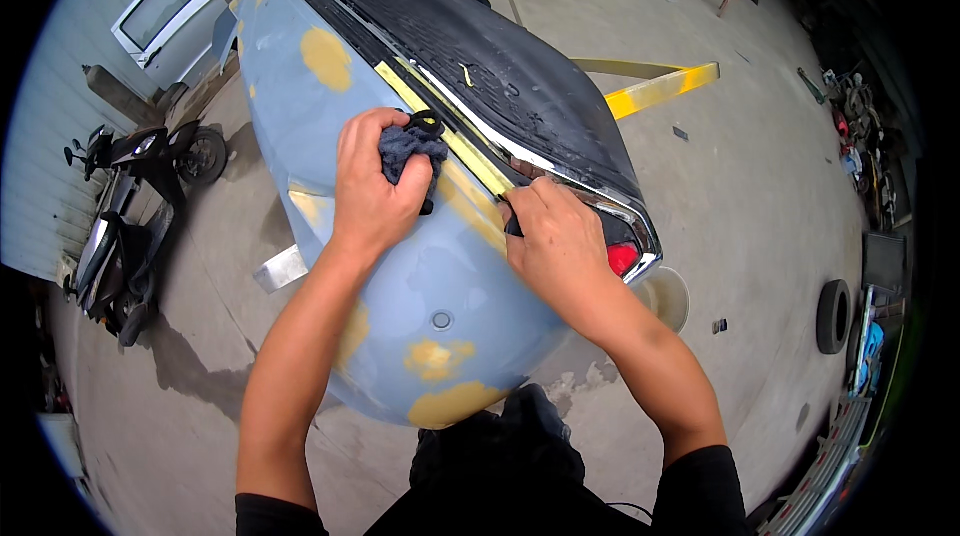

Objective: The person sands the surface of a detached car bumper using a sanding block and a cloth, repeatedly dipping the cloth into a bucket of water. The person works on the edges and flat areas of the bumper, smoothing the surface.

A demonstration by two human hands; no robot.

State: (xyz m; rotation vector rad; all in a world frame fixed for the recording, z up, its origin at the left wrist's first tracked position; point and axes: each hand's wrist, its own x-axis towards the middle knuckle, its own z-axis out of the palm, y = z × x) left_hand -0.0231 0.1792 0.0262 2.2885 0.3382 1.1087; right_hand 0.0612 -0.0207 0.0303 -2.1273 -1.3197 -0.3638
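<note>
A car bumper [480, 296] in blue-grey primer with yellowish patches lies in front of me. Along its edge, beside black and chrome trim, runs a strip of yellow tape [465, 153]. My left hand [368, 186] is closed around a crumpled dark blue-grey cloth [405, 148] and rests above the painted surface, next to the tape. The fingers of my right hand [552, 236] are curled together at the tape's near end. A dark edge shows beneath them; I cannot make out what they hold. Close to that hand sits a red lens [622, 258] inside the chrome trim.
A yellow stand arm [665, 89] sticks out to the right under the bumper; a metal leg [281, 270] shows on the left. A scooter [135, 216] and a loose car door [175, 26] stand at left. A tyre [834, 317] and clutter line the right wall.
</note>
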